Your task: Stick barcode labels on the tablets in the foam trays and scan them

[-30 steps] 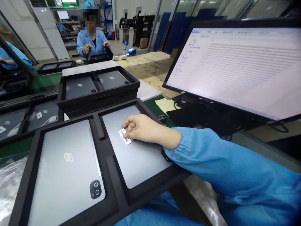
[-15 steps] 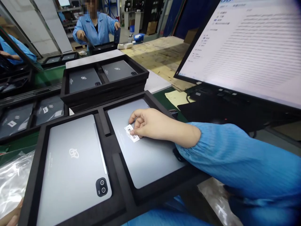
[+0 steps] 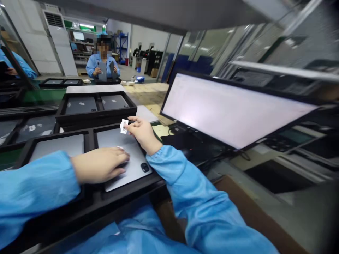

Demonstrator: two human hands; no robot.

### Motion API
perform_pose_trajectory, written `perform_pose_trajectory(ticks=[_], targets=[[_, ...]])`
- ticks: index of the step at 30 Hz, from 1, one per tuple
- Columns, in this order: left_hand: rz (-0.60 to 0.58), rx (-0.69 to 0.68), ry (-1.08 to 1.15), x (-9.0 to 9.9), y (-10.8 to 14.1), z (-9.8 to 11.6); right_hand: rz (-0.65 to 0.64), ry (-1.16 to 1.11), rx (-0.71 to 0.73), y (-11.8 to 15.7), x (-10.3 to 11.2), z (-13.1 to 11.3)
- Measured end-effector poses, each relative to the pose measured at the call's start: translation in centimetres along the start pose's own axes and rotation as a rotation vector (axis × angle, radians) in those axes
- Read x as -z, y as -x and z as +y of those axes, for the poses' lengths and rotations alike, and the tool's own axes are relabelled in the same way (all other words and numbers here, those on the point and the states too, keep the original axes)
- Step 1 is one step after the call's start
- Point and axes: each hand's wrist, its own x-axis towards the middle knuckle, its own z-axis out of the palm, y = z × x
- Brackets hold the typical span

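Observation:
Between thumb and finger, my right hand (image 3: 144, 134) pinches a small white barcode label (image 3: 123, 127), raised above the far end of the right-hand grey tablet (image 3: 132, 175). My left hand (image 3: 99, 165) lies palm down over that tablet's left side, its fingers stretched out together. A small white patch shows just past its fingers, too blurred to identify. Both tablets lie back up in a black foam tray (image 3: 90, 141). The left-hand tablet (image 3: 59, 145) is partly covered by my left sleeve.
Behind the tray stands a stack of black trays (image 3: 96, 114) with two darker tablets on top. Another tray with labelled tablets (image 3: 34, 127) is at the left. A monitor (image 3: 227, 109) stands at the right. A co-worker (image 3: 103, 67) holds tablets across the bench.
My left hand has come in from the lower left onto the right-hand tablet. My right hand has lifted the label off that tablet's surface. The view has tilted up and swung right.

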Motion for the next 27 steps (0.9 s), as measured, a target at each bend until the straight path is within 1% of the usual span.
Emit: perform_pose_trajectory(ticks=[2,3,5,7,8,10,12,13,14,15,16,17,18,19,20,21,22,24,25,26,27], targets=[[-0.010,-0.107,0.002,-1.6,-4.7,0.3,0.014,-0.064,0.060,0.8,1.0,-0.2],[0.000,-0.148,-0.002,-2.2,-6.2,0.3,0.002,-0.071,0.085,1.3,1.5,-0.3],[0.041,-0.190,-0.002,-3.1,-7.9,0.3,-0.030,-0.050,0.109,2.4,2.7,-0.4],[0.083,-0.173,0.015,-3.5,-8.5,0.1,-0.034,-0.003,0.102,3.2,3.9,-0.3],[0.098,-0.154,0.025,-3.5,-8.6,0.1,-0.016,0.026,0.095,3.3,4.5,-0.3],[0.121,-0.127,0.042,-3.3,-8.8,0.0,0.076,0.086,0.091,3.1,5.5,-0.5],[0.164,-0.145,0.070,-2.8,-9.1,0.0,0.207,0.128,0.084,2.4,6.1,-0.8],[0.215,-0.157,0.099,-2.4,-9.1,-0.1,0.253,0.145,0.065,2.0,6.1,-0.9],[0.287,-0.167,0.137,-1.9,-9.1,-0.1,0.259,0.171,0.035,1.8,5.9,-1.0],[0.378,-0.175,0.176,-1.3,-8.8,-0.2,0.210,0.220,-0.007,1.7,5.5,-0.9],[0.478,-0.180,0.213,-0.6,-8.4,-0.3,0.113,0.296,-0.051,1.7,5.0,-0.8],[0.572,-0.188,0.247,0.1,-7.8,-0.4,-0.011,0.397,-0.075,2.0,4.4,-0.6],[0.650,-0.202,0.273,0.9,-7.1,-0.5,-0.126,0.516,-0.064,2.3,3.7,-0.3],[0.704,-0.222,0.287,1.6,-6.4,-0.5,-0.207,0.635,-0.020,2.8,3.1,-0.1],[0.740,-0.246,0.290,2.3,-5.8,-0.6,-0.245,0.735,0.043,3.2,2.6,0.2],[0.761,-0.264,0.283,2.7,-5.3,-0.6,-0.244,0.802,0.103,3.6,2.3,0.5],[0.773,-0.271,0.271,2.9,-5.0,-0.7,-0.216,0.824,0.150,3.8,2.2,0.8],[0.777,-0.233,0.236,2.4,-5.1,-0.7,-0.114,0.733,0.194,3.9,2.5,1.3],[0.749,-0.196,0.218,1.6,-5.4,-0.7,-0.039,0.631,0.203,3.7,2.9,1.5],[0.687,-0.161,0.199,0.7,-5.9,-0.6,0.054,0.505,0.210,3.5,3.4,1.8],[0.592,-0.127,0.177,-0.3,-6.4,-0.4,0.150,0.370,0.210,3.3,3.9,2.0]])
